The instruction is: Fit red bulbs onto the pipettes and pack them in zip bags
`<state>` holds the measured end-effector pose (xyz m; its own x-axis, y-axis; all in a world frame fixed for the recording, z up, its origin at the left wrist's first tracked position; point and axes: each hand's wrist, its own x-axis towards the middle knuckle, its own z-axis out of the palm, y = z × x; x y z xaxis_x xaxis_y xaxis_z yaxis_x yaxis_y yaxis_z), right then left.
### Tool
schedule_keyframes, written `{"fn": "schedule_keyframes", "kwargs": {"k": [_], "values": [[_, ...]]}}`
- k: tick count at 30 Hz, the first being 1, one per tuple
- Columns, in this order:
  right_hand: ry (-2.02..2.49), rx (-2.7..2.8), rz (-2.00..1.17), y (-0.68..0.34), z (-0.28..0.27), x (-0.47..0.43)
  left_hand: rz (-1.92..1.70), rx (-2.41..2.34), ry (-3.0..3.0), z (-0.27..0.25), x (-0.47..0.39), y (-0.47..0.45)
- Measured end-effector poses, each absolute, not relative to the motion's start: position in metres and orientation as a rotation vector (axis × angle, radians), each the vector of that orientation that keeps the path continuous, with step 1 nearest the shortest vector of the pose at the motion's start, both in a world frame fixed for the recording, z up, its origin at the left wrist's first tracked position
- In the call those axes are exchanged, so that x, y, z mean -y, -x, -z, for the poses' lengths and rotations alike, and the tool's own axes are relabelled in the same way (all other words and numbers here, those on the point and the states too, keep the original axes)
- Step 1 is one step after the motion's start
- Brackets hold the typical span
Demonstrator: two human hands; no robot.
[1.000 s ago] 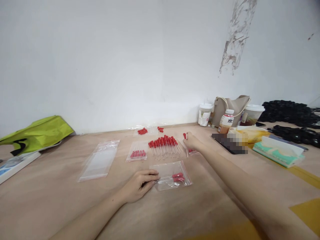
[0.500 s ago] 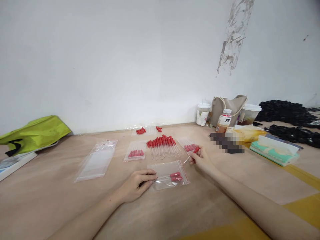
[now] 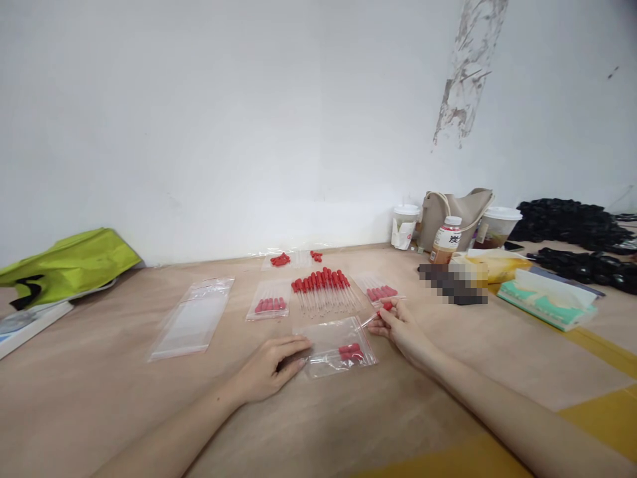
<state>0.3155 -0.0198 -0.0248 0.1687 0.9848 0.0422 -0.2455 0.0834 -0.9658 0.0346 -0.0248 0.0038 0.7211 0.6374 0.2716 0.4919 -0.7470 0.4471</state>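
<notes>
A clear zip bag (image 3: 326, 333) lies flat on the table with two red-bulbed droppers (image 3: 351, 352) inside. My left hand (image 3: 276, 365) holds the bag's left end between thumb and fingers. Its fingertips partly cover that corner. At the bag's right, zip-strip side, my right hand (image 3: 395, 324) pinches another dropper (image 3: 384, 307) by its red bulb. The thin glass tube of this dropper points left and down at the bag's opening; whether the tip is inside, I cannot tell. Behind the bag lies a fanned row of several loose droppers (image 3: 323, 289).
Filled bags of droppers lie left (image 3: 269, 300) and right (image 3: 375, 289) of the row. Flat unused bags (image 3: 194, 318) rest further left. Loose red bulbs (image 3: 280, 259) sit by the wall. At right stand a drink bottle (image 3: 445, 242), cups and a tissue pack (image 3: 545, 300).
My right hand has moved slightly left and down, bringing the dropper's tube closer to the bag's opening. My left hand keeps its place on the bag.
</notes>
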Motion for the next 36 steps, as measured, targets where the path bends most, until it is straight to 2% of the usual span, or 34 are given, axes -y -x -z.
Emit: {"fn": "schedule_keyframes", "kwargs": {"k": [4, 10, 19, 27, 36], "values": [[1.134, 1.157, -1.184, -0.315, 0.023, 0.023, -0.583, -0.897, -2.585, -0.003, 0.024, -0.033], [1.104, 1.611, -0.986, -0.311, 0.021, 0.029, -0.552, -0.892, -2.597, -0.004, 0.025, -0.034], [1.143, 1.854, -0.595, -0.314, 0.023, 0.021, -0.535, -0.89, -2.618, -0.005, 0.025, -0.034], [1.065, 2.072, -0.439, -0.311, 0.023, 0.019, -0.535, -0.852, -2.635, -0.003, 0.023, -0.034], [1.698, 1.835, -0.275, -0.338, -0.005, -0.031, -0.48, -0.799, -2.674, -0.005, 0.024, -0.033]]}}
